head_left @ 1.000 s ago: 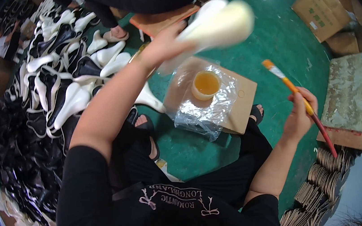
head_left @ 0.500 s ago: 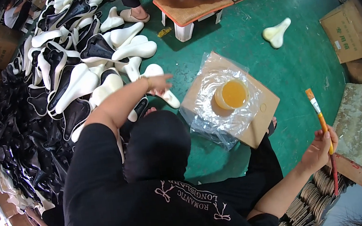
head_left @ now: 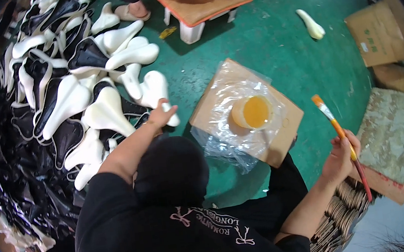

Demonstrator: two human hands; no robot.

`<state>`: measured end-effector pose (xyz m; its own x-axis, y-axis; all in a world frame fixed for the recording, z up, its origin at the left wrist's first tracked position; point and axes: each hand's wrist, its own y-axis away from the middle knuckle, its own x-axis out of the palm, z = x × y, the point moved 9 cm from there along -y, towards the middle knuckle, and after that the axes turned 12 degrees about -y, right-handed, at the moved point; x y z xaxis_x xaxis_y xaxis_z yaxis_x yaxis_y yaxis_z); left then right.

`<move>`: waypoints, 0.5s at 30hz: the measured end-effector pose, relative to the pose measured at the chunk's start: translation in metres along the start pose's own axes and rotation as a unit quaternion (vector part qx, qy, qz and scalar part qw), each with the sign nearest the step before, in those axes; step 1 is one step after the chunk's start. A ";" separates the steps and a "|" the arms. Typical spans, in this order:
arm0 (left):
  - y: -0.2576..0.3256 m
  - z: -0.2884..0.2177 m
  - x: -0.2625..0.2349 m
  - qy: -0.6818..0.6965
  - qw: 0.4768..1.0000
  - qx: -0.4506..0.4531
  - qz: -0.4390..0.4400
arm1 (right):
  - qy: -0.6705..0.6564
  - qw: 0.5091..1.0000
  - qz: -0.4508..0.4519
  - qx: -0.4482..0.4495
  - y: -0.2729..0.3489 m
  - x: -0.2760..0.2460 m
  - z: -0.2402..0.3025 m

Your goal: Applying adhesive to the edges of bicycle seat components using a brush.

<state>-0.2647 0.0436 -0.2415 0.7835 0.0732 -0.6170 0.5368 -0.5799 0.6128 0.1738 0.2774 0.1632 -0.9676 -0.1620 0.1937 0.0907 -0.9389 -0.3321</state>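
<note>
My left hand (head_left: 163, 114) has its thumb and fingers around the narrow nose of a white bicycle saddle (head_left: 154, 87) at the near right edge of a big pile. The undersides of the fingers are hidden. In my right hand (head_left: 342, 155), raised over the right side, is a paintbrush (head_left: 340, 131) with an orange and red handle, bristles up. Between the hands, a tub of amber liquid (head_left: 256, 112) stands on clear plastic film (head_left: 225, 108) over a cardboard box (head_left: 287, 138).
White saddles (head_left: 66, 105) and black saddle shells (head_left: 19, 158) heap up on the left. A person's foot (head_left: 135, 12) and a low stool (head_left: 197, 5) are at the far side. One saddle (head_left: 311, 24) lies alone on the green floor. Cartons (head_left: 375, 34) line the right.
My left hand has come down and closed on the saddle's nose. The brush in my right hand has shifted left with the view. The lone saddle on the floor has turned onto its side.
</note>
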 end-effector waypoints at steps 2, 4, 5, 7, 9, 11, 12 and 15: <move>0.016 0.009 -0.042 0.069 0.997 0.024 -0.030 | -0.012 1.000 0.003 0.011 0.005 0.010 -0.003; 0.053 -0.012 -0.081 0.164 0.984 -0.022 0.063 | -0.010 1.000 -0.012 0.009 0.011 0.013 0.000; 0.071 -0.022 -0.105 0.264 0.961 -0.001 0.084 | -0.025 0.999 -0.013 0.028 0.015 0.020 -0.003; 0.120 -0.059 -0.150 0.439 0.891 0.033 0.112 | -0.041 0.998 -0.025 0.046 0.020 0.021 -0.001; 0.163 -0.096 -0.189 0.490 0.836 0.181 0.168 | -0.056 0.996 0.053 0.044 0.025 0.037 0.000; 0.204 -0.124 -0.212 0.481 0.816 0.267 0.178 | -0.072 0.993 0.068 0.066 0.031 0.042 -0.007; 0.225 -0.144 -0.218 0.470 0.793 0.325 0.210 | -0.084 0.989 0.087 0.090 0.035 0.046 -0.012; 0.288 -0.206 -0.239 0.494 0.723 0.433 0.212 | 0.014 0.983 0.124 0.138 0.046 0.059 -0.031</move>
<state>-0.2328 0.0265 0.1847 0.8910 0.0361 0.4526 0.1211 -0.9796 -0.1603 0.1137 0.2339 0.1303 -0.9133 -0.3914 0.1124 0.3811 -0.9188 -0.1026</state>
